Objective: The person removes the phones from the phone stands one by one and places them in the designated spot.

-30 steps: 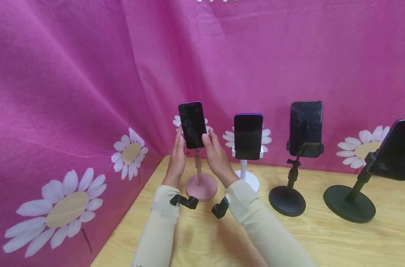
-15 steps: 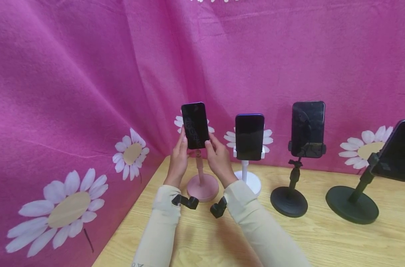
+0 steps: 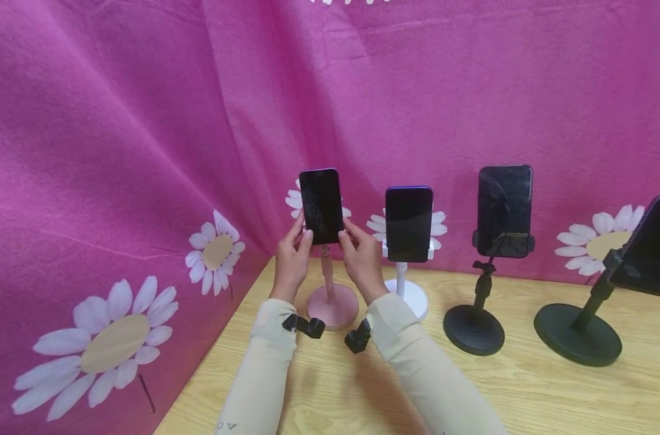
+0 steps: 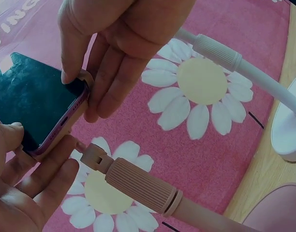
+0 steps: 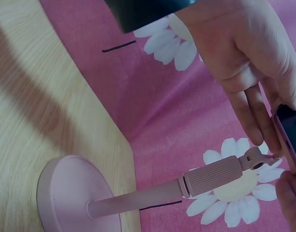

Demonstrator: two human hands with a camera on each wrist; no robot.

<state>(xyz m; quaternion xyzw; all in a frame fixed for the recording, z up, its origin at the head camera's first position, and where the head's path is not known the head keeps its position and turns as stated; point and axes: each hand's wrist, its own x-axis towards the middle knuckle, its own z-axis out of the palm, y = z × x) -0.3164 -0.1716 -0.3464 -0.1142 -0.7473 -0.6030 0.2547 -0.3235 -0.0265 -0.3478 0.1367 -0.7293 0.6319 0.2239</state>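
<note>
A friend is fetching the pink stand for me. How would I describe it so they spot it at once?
In the head view, a flowered curtain rises behind a wooden table. The pink stand is leftmost in the row there, below a phone. Its colour sets it apart: next comes a white stand, then two dark stands.

Leftmost phone (image 3: 322, 205) between both hands (image 3: 291, 264)

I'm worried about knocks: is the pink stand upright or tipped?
Upright: the pink stand rests base-down on the table, its stem rising toward the held phone.
</note>
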